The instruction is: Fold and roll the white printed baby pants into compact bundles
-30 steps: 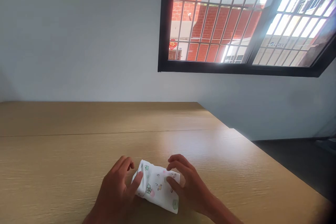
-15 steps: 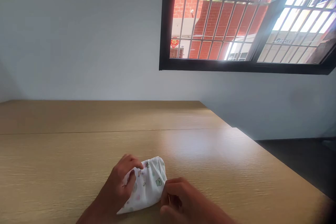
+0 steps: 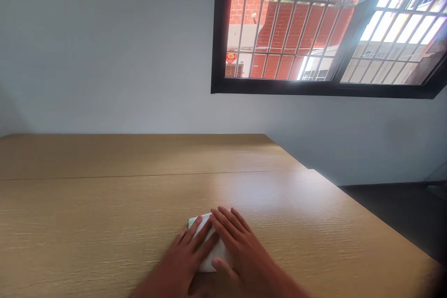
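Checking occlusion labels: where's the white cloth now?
Head view, bottom centre: the white cloth lies on the table, partly under the left hand and right hand.

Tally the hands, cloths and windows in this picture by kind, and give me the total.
Hands: 2, the left hand and right hand, both laid over the cloth
Cloths: 1, the white cloth, partly covered
Windows: 1, the barred window with a dark frame
Total: 4

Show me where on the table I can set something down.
The table is bare left of the left hand, between the right hand and the table's right edge, and beyond both hands toward the wall. Crowded: the white cloth, partly under both hands.
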A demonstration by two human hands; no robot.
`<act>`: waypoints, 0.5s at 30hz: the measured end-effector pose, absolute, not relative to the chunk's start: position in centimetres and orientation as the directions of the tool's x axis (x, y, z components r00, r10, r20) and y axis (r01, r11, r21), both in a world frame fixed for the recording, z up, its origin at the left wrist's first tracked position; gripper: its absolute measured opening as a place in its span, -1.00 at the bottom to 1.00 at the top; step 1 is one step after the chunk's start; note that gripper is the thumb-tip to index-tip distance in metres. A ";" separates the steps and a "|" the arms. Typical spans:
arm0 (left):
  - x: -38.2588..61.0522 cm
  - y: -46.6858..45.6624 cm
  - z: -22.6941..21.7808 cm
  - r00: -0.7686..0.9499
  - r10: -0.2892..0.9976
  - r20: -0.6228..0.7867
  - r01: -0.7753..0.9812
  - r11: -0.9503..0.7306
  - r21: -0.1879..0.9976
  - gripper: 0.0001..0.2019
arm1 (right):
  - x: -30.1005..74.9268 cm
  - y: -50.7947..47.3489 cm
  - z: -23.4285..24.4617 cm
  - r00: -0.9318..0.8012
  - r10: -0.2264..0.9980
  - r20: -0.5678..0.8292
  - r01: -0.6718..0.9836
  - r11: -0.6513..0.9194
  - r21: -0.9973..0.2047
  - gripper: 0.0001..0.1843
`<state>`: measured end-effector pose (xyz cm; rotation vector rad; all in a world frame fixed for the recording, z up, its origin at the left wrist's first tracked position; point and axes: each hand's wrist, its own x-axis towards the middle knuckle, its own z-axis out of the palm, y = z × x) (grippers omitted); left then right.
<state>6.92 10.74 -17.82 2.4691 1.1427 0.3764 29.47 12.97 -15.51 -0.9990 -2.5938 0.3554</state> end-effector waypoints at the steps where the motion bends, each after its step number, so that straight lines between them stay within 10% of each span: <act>1: 6.9 10.7 -17.6 0.629 0.772 0.089 0.658 -0.591 0.467 0.01 | 29.5 13.3 -15.8 -0.682 0.711 0.172 0.645 0.696 -0.316 -0.23; 9: 3.1 11.9 -16.8 0.458 0.884 -0.094 0.810 -0.372 0.455 -0.25 | 30.8 15.3 -16.5 -0.500 0.859 -0.113 0.797 0.405 -0.447 -0.19; 15: 4.0 12.1 -17.2 0.343 0.935 -0.088 0.826 -0.255 0.502 -0.10 | 30.9 14.9 -15.9 -0.420 0.907 0.000 0.731 0.339 -0.592 -0.25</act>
